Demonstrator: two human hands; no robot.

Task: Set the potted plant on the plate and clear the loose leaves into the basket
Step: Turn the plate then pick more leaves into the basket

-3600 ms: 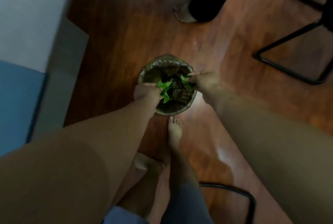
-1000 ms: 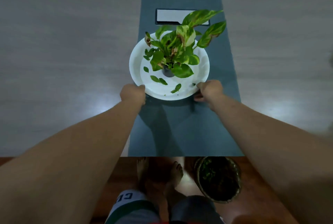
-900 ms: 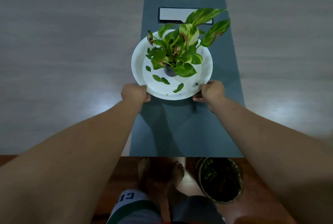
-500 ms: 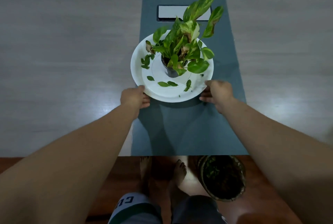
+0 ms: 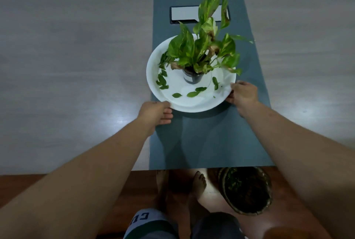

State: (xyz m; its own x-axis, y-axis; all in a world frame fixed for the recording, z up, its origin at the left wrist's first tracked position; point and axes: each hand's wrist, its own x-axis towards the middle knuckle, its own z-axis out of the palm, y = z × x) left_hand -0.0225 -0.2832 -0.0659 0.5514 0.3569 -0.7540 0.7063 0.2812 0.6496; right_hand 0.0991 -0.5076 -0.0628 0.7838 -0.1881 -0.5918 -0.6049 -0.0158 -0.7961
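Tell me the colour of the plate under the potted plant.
White, plain with no pattern; the plate shows clearly in the head view, under the potted plant.

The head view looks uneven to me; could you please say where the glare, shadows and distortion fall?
Head view: soft glare patches on the grey table either side of the runner; a shadow below the plate; the basket and floor sit dark; wide-angle stretch enlarges the forearms; the plant's top leaves look slightly soft.

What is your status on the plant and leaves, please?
Both hands, left and right, grip plate. Potted plant on it. Loose leaves remain. Basket below.
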